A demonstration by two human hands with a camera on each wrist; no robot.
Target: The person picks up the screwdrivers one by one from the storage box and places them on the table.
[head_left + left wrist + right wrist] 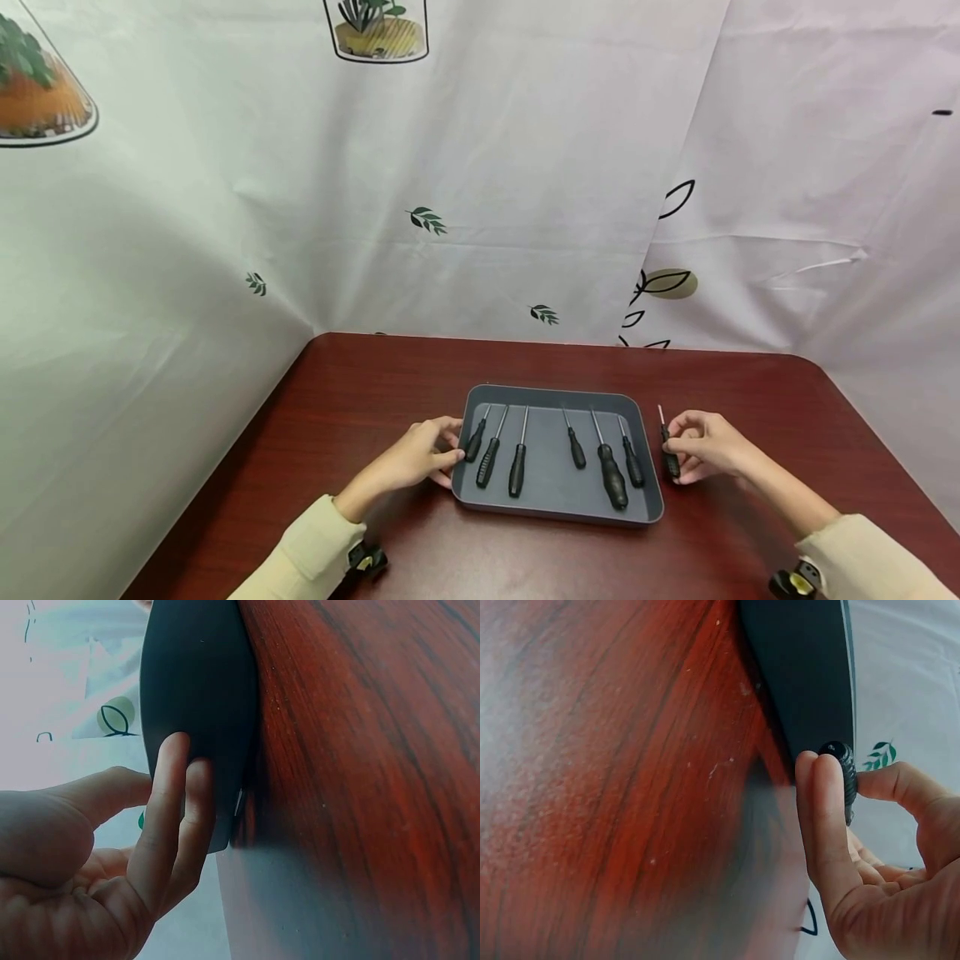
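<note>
A grey tray [555, 483] lies on the table, with three black-handled screwdrivers in its left part and three in its right part. My left hand [422, 452] grips the tray's left side. In the left wrist view, the thumb meets the rim while fingers [174, 795] lie along the outer wall [196, 675]. Just beyond the tray's right side, my right hand [708, 446] pinches another screwdriver [670, 454] by its black handle, its shaft pointing away from me. The handle's ridged end [838, 754] shows between thumb and fingers in the right wrist view.
The dark red wooden table [390, 375] has rounded far corners. A white curtain [480, 167] printed with leaves and plant jars hangs behind it and along both sides. Wrist-worn devices [367, 560] sit at both cuffs.
</note>
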